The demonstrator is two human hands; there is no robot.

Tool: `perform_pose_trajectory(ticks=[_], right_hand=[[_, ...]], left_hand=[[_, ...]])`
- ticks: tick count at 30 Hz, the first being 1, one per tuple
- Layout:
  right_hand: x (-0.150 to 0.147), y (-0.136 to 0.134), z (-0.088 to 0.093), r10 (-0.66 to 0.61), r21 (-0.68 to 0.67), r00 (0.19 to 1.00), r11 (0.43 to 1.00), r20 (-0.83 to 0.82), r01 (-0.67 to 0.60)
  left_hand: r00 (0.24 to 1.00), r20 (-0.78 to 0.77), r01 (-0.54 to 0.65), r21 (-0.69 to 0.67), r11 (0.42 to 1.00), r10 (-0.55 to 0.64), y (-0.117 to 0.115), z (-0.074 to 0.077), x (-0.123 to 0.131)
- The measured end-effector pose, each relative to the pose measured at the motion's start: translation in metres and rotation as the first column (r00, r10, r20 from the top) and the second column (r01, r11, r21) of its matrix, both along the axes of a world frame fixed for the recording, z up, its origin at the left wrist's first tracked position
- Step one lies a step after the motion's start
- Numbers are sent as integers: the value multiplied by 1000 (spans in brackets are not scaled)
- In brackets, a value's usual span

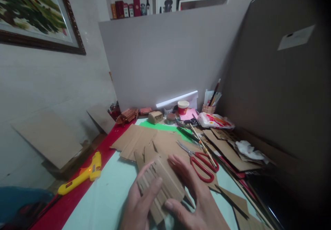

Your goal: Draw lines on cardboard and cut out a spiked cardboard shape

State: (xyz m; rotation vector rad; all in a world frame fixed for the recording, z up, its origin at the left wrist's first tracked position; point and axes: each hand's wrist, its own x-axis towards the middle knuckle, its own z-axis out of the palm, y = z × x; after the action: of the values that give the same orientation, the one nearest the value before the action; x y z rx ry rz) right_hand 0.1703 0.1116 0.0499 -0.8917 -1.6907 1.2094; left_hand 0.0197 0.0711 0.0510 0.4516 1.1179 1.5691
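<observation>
A small box-like piece built of folded corrugated cardboard (pixel 169 180) is held just above the table, close to me. My left hand (pixel 142 200) grips its left side, with the thumb pressed on the ribbed top face. Around the right side curves my right hand (pixel 195 199), its thumb at the near edge and its fingers along the far right side. The underside of the piece is hidden. Beyond it lie flat cardboard sheets (pixel 137 138). Red-handled scissors (pixel 204 166) rest on cardboard right of my right hand.
A yellow hot glue gun (pixel 82 175) lies on the red cloth (pixel 74 199) at left. Behind stand a paper cup (pixel 183 108), a pen holder (pixel 209 108) and a tissue pack (pixel 215 120). Stacked cardboard (pixel 227 150) lines the right side. A grey panel (pixel 165 57) closes off the back.
</observation>
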Motion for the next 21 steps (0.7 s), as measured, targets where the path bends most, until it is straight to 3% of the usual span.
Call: perform_pose_trajectory(ticks=[9, 15, 18, 21], right_hand=[[6, 6, -12, 72, 72, 976, 993, 205, -89], [2, 11, -11, 177, 146, 943, 963, 283, -225], [-1, 18, -25, 184, 261, 942, 930, 282, -260], [-6, 23, -49, 112, 425, 966, 882, 235, -206]], left_hand=[[997, -71, -21, -90, 996, 15, -2, -5, -3], [999, -48, -32, -118, 993, 27, -2, -8, -4], [997, -65, -32, -81, 996, 27, -3, -5, -1], [994, -105, 20, 22, 1000, -17, -4, -1, 2]])
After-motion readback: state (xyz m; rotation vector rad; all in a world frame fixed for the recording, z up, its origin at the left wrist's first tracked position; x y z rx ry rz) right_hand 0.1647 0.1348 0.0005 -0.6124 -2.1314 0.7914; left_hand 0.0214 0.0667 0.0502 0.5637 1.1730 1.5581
